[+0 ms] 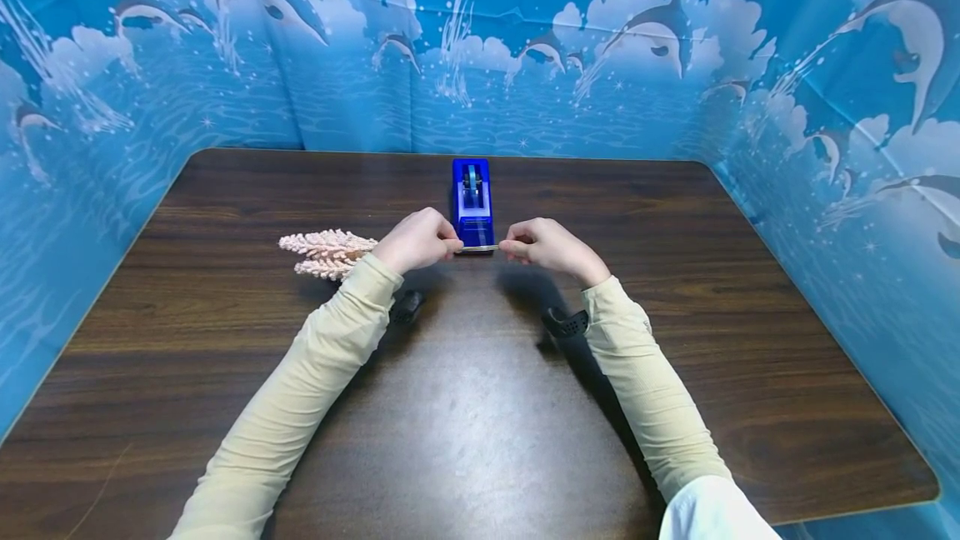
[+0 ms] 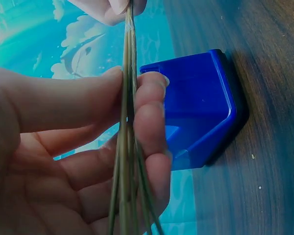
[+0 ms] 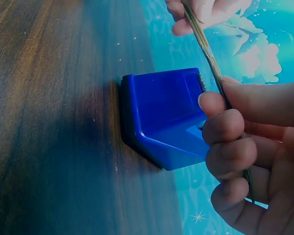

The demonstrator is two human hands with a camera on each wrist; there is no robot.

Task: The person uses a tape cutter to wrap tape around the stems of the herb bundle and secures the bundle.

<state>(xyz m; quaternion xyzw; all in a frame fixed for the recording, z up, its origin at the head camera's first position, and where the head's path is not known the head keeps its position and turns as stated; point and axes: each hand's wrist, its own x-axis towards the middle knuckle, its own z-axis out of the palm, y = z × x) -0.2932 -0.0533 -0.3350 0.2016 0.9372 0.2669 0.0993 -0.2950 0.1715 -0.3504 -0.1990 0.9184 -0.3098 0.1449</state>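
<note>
Both left hand (image 1: 418, 238) and right hand (image 1: 551, 247) pinch slender stems (image 2: 129, 54) near the blue tape dispenser (image 1: 472, 205); bundling seems underway, the next move likely requiring steady alignment.

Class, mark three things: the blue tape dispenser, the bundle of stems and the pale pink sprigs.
Blue tape dispenser (image 1: 473, 208), head view: middle of its top.
Bundle of stems (image 2: 125, 134), left wrist view: midway along the visible stems.
Pale pink sprigs (image 1: 327, 243), head view: upper of two clusters.

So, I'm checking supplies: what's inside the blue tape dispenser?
What looks like a tape roll shows from above in the blue tape dispenser; its lower part is covered.
</note>
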